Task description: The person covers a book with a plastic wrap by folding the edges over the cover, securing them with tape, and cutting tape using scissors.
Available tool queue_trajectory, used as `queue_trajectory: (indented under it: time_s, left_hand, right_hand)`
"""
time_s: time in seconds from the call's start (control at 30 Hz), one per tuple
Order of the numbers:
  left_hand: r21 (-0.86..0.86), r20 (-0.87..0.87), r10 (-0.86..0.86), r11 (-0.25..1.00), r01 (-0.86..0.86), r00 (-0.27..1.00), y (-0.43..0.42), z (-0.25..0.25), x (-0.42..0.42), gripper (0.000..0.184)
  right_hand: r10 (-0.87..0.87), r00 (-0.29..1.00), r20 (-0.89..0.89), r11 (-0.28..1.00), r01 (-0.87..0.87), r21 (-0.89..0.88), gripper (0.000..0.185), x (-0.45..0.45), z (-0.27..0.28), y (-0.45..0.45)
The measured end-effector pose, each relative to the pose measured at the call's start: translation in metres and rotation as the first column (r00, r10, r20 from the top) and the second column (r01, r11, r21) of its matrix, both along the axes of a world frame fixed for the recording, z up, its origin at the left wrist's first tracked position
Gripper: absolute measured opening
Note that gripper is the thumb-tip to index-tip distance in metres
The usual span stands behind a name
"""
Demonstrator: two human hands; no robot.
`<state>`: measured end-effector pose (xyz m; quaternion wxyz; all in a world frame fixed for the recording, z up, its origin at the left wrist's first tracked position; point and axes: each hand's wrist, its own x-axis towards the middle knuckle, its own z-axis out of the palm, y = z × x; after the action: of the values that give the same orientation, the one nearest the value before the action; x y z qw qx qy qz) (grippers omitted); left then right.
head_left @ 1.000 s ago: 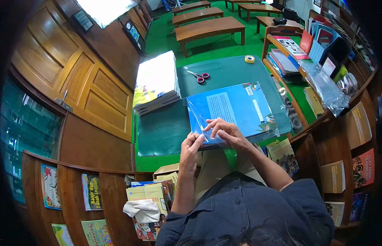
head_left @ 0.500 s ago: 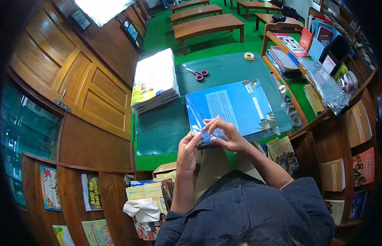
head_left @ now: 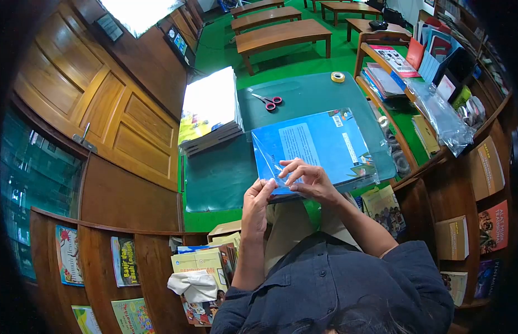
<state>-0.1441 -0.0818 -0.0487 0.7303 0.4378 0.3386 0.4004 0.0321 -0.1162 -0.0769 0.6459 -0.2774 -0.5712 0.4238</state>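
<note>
A blue book (head_left: 337,150) lies back side up on the green table, with a clear plastic cover (head_left: 263,149) over it that shows shiny creases at the near left corner. At that corner my left hand (head_left: 257,201) pinches the plastic between thumb and fingers. My right hand (head_left: 312,182) is beside it on the near edge, its fingers bent over the plastic and its thumb close below them. The fold between the two hands is partly hidden by the fingers. Red-handled scissors (head_left: 269,103) lie open beyond the book.
A stack of books (head_left: 211,108) stands on the table (head_left: 220,186) at the left. A roll of yellow tape (head_left: 337,77) sits near the far edge. Plastic sheets (head_left: 440,114) lie on the right shelf. A white cloth (head_left: 193,285) rests on books at the lower left.
My right hand's fingers have shifted slightly right and down, and the ring made by thumb and finger has narrowed. My left hand still pinches the corner. The book has not visibly moved.
</note>
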Motion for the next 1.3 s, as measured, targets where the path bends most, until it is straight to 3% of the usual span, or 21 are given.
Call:
queue_trajectory:
  time_s: [0.17, 0.7, 0.87, 1.03, 1.17, 1.2, 1.3]
  left_hand:
    - [-0.027, -0.038, 0.001, 1.0, -0.002, 0.999, -0.002, 0.004, 0.001, 0.019]
    - [0.02, 0.004, 0.0, 1.0, 0.0, 1.0, -0.004, 0.001, 0.005, 0.013]
    - [0.051, -0.045, 0.007, 0.999, -0.005, 0.999, -0.002, -0.004, 0.002, 0.01]
    - [0.148, 0.027, -0.057, 0.988, 0.052, 0.998, -0.004, -0.018, -0.005, 0.024]
    - [0.313, -0.082, 0.236, 0.928, -0.199, 0.968, -0.02, -0.001, 0.015, 0.052]
    - [0.313, -0.083, 0.233, 0.929, -0.197, 0.969, -0.022, 0.002, 0.016, 0.052]
    - [0.666, -0.364, 0.445, 0.739, -0.105, 0.818, -0.023, 0.013, 0.013, 0.047]
  right_hand:
    - [0.01, 1.0, -0.024, 0.998, -0.011, -0.055, 0.01, 0.0, -0.001, 0.0]
    - [0.013, 0.984, -0.18, 0.995, -0.031, -0.097, 0.006, -0.002, -0.002, 0.0]
    - [-0.073, 0.984, -0.16, 0.993, 0.058, -0.1, 0.006, -0.003, -0.001, 0.0]
    - [-0.143, 0.99, -0.005, 0.987, 0.142, -0.078, 0.01, -0.006, 0.001, 0.0]
    - [-0.367, 0.815, 0.449, 0.93, 0.319, 0.181, 0.013, -0.01, 0.013, -0.007]
    - [-0.368, 0.814, 0.448, 0.93, 0.321, 0.181, 0.013, -0.011, 0.015, -0.008]
    - [-0.562, 0.682, 0.469, 0.823, 0.405, 0.398, 0.015, -0.017, 0.02, -0.009]
